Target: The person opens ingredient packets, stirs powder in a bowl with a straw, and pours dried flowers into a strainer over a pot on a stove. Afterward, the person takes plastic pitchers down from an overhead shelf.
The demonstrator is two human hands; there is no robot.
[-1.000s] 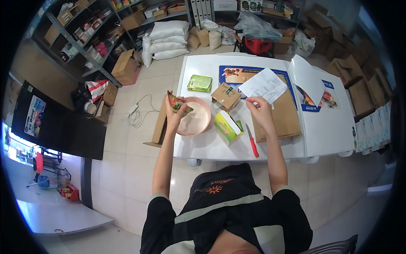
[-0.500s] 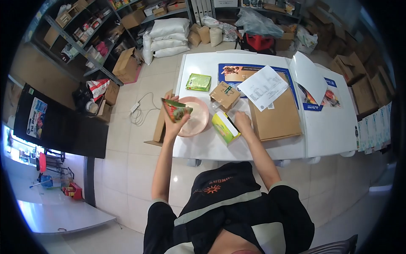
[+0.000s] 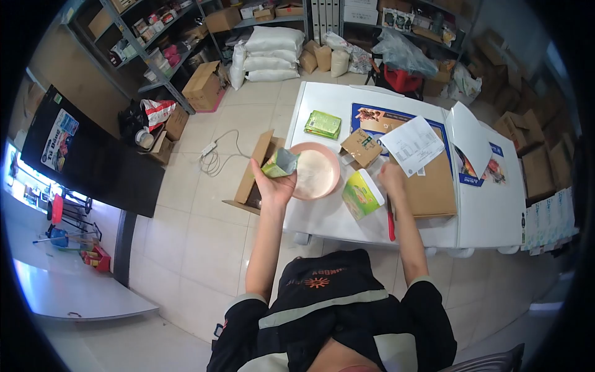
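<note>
Two hands (image 3: 279, 190) (image 3: 392, 178) flank one bowl (image 3: 336, 173), the left holding one packet (image 3: 280, 163).

White sacks (image 3: 271, 54) lie stacked on the tiled floor (image 3: 198, 201) toward the back, next to smaller tan bags (image 3: 323, 59) and in front of shelves where upright binders (image 3: 326, 22) stand. On the left, metal shelving (image 3: 144, 53) bears crowded goods (too small to identify), with a cardboard box (image 3: 203, 88) at its foot and a loosely coiled cable (image 3: 215, 166) nearby. Brown cartons (image 3: 533, 155) crowd the right side, beyond the table.
</note>
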